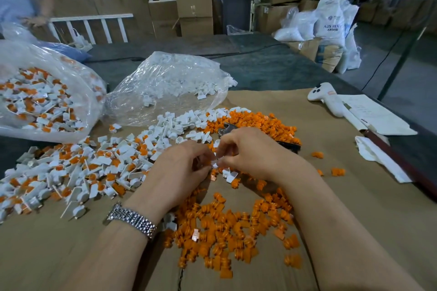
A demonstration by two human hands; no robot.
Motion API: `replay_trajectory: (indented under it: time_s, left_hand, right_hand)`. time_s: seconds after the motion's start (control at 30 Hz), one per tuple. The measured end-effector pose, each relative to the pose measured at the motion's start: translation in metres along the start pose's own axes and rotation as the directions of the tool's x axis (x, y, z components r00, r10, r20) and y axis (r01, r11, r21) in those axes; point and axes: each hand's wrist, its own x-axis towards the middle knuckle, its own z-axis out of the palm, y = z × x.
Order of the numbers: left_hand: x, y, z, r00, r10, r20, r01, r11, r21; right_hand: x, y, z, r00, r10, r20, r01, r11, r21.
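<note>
- Both curled tight: left hand (pixel 182 169) and right hand (pixel 250 151) pinch one white cap (pixel 216 162) at the fingertips.
- Take an insert from the orange plugs (pixel 227 227), align it square and press straight. The joint is hidden, so seating can't be confirmed.

Cardboard (pixel 354 208) covers a grey table (pixel 272 66) strewn with orange plugs (pixel 227 227), white caps (pixel 170 130), two clear bags (pixel 165 82), a controller (pixel 327 98), papers (pixel 378 113) and what may be a cloth (pixel 376 156).

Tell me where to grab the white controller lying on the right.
Take the controller by its straight handle, from above. It lies flat on the cardboard, and the handle looks slimmer than the buttoned head, so a grip should close round it.
</note>
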Motion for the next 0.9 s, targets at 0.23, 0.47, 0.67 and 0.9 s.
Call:
replay_trajectory:
  time_s: [0.23, 0.47, 0.67, 0.9]
  left_hand:
    - [0.001, 0.004, -0.002, 0.998, 0.035, 0.055, -0.037, 0.999, 0.036]
    - [0.001, 0.008, -0.002, 1.0, -0.007, 0.011, 0.007, 1.0, -0.001]
    - [-0.003, 0.003, -0.012, 0.971, -0.238, 0.015, 0.212, 0.834, -0.51]
    - [-0.001, -0.001, -0.017, 0.924, -0.338, 0.179, 0.244, 0.16, -0.956]
  right_hand:
    - [-0.001, 0.001, 0.0, 0.998, 0.052, 0.038, -0.051, 0.998, -0.029]
    - [-0.002, -0.001, -0.001, 1.0, 0.021, 0.004, -0.021, 1.0, 0.01]
    - [-0.005, 0.004, -0.013, 0.978, 0.059, -0.2, 0.006, 0.951, 0.31]
    - [-0.012, -0.004, -0.018, 0.959, 0.01, -0.284, 0.159, 0.811, 0.564]
